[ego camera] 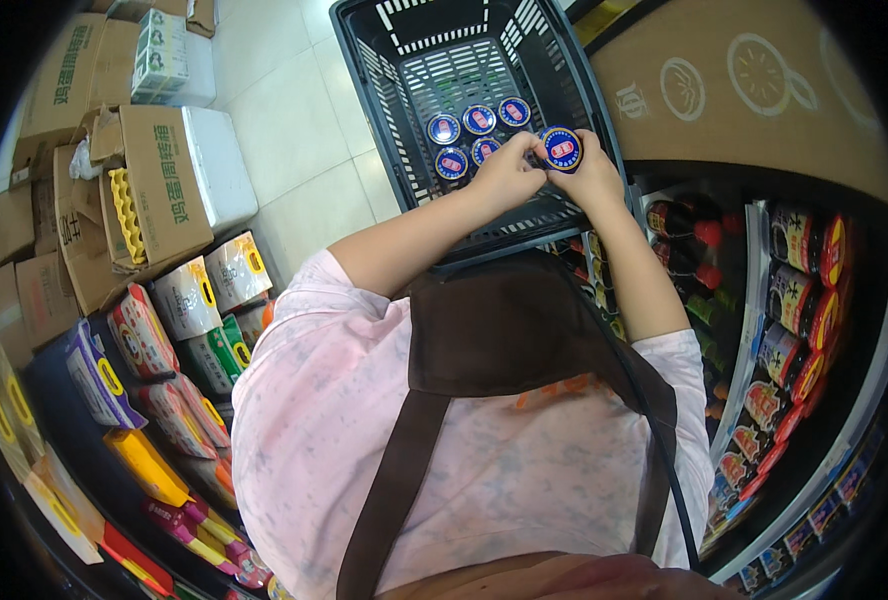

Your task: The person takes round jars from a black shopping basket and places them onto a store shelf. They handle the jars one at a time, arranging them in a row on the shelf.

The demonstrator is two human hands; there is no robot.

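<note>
Over the right side of a dark plastic shopping basket (pixel 384 150), my right hand (pixel 590 176) grips a jar with a blue, gold-rimmed lid (pixel 561 149). My left hand (pixel 509 169) meets it from the left, its fingers at the jar's edge; whether they also grip it is hard to tell. Several more jars with the same blue lids (pixel 444 129) stand upright inside the basket in rows, to the left of my hands. My left hand partly covers one of these lids (pixel 485 151).
Shelves of red-lidded jars (pixel 796 300) and dark bottles (pixel 676 221) stand at the right, below a printed brown panel (pixel 759 82). At the left are cardboard boxes (pixel 166 180), a white foam box (pixel 222 169) and bagged goods (pixel 140 330). Pale floor tiles (pixel 286 112) lie between.
</note>
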